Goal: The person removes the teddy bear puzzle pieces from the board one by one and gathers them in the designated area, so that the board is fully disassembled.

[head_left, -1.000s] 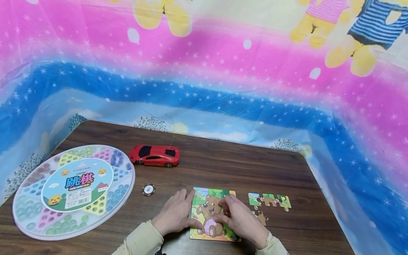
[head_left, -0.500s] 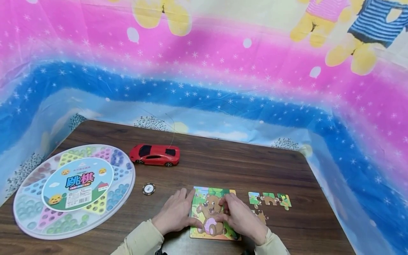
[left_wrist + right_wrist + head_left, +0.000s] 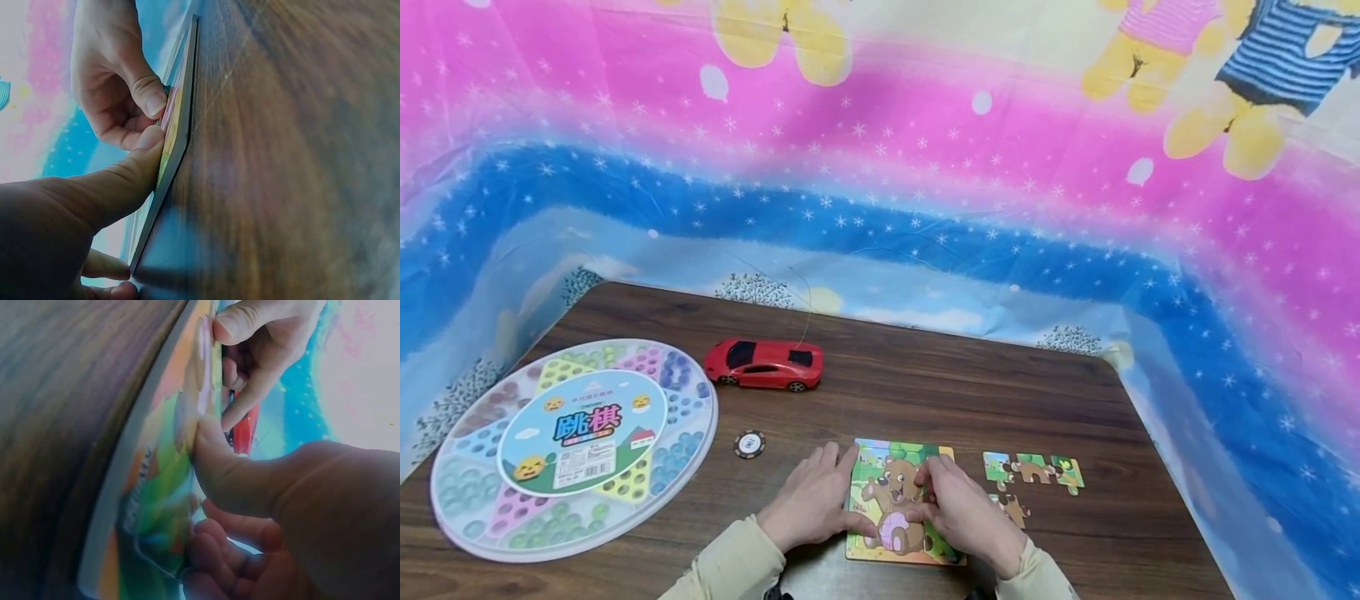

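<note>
Seating pieces in the bear puzzle (image 3: 895, 532) appears to be the operation in hand, and the main hazard is uneven force. The puzzle lies on the table (image 3: 940, 358), near its front edge and between the hands. The left hand (image 3: 812, 504) grasps the left border, with its thumb on the printed face and its fingers along the edge. The right hand (image 3: 967, 510) bears on the right part of the face, its thumb on the print and its fingers bent; whether a piece is pinched beneath them cannot be told. If the right hand pushes harder than the left braces, the board could slide or pivot on the smooth wood. If a piece is pressed while misaligned, its tab may ride up over its neighbour and lift it. Loose pieces (image 3: 1033, 469) lie to the right, the nearest just beside the right hand; a sideways sweep of that wrist could scatter them. Their grouping leaves little clearance on that side. The poker chip (image 3: 749, 444), left of the left hand, and the red toy car (image 3: 764, 365) beyond it stand clear and present low risk.
</note>
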`<action>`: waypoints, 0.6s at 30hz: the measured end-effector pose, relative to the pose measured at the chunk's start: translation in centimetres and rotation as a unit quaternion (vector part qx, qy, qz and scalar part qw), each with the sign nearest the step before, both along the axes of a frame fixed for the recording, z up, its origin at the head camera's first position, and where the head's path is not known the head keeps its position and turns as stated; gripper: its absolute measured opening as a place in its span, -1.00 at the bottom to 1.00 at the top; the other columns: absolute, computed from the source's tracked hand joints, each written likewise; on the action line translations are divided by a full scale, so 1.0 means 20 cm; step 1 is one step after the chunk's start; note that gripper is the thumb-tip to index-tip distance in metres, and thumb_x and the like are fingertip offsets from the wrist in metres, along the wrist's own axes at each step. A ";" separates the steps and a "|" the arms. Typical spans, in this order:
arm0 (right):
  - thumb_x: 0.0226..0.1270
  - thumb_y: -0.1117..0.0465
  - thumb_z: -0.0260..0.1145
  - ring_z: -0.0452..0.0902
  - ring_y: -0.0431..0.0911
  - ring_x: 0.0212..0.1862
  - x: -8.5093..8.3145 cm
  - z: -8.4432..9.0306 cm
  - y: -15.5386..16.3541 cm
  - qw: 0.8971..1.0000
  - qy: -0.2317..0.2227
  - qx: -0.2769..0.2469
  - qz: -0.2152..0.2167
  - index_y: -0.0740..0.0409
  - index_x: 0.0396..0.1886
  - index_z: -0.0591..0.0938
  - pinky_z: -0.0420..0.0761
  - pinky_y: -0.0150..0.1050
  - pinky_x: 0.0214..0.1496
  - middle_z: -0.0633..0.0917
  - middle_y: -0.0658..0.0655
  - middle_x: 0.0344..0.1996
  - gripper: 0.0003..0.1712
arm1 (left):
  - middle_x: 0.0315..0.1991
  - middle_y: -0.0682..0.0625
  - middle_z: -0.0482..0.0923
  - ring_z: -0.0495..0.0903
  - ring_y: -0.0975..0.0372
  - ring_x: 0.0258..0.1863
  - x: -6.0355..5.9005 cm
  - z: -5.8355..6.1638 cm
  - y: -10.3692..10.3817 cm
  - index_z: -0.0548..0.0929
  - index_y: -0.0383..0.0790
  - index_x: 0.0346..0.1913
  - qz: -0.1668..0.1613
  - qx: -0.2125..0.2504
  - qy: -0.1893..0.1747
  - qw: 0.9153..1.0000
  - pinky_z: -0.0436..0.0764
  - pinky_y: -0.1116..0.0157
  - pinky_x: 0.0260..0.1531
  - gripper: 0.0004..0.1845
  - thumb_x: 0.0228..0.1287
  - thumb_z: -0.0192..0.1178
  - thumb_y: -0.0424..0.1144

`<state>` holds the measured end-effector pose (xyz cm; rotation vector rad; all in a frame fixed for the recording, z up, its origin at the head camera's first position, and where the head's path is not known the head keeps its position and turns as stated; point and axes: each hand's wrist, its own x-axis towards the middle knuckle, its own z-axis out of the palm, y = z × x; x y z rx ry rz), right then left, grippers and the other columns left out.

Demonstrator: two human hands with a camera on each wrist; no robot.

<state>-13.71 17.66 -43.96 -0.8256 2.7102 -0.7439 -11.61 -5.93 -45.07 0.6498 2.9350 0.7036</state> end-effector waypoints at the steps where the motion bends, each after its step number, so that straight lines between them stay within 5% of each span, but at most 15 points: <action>1: 0.28 0.28 0.37 0.33 -0.24 -0.40 0.00 0.00 0.00 1.000 -0.004 -0.001 0.002 0.14 -0.18 0.46 0.42 -0.35 -0.39 0.43 0.00 -0.33 -0.76 | -0.28 -0.09 0.33 0.26 0.17 -0.36 0.00 0.00 0.00 0.31 -0.50 0.34 0.000 0.000 0.000 1.000 0.32 0.26 -0.41 0.19 -0.21 0.41 0.35; 18: 0.26 0.27 0.39 0.32 -0.22 -0.39 -0.02 0.01 0.01 0.999 -0.044 -0.018 0.013 0.17 -0.14 0.46 0.39 -0.33 -0.39 0.42 0.04 -0.36 -0.71 | -0.29 -0.09 0.34 0.25 0.18 -0.38 0.00 0.00 0.00 0.33 -0.49 0.33 0.002 -0.003 0.001 1.000 0.29 0.28 -0.44 0.17 -0.20 0.41 0.35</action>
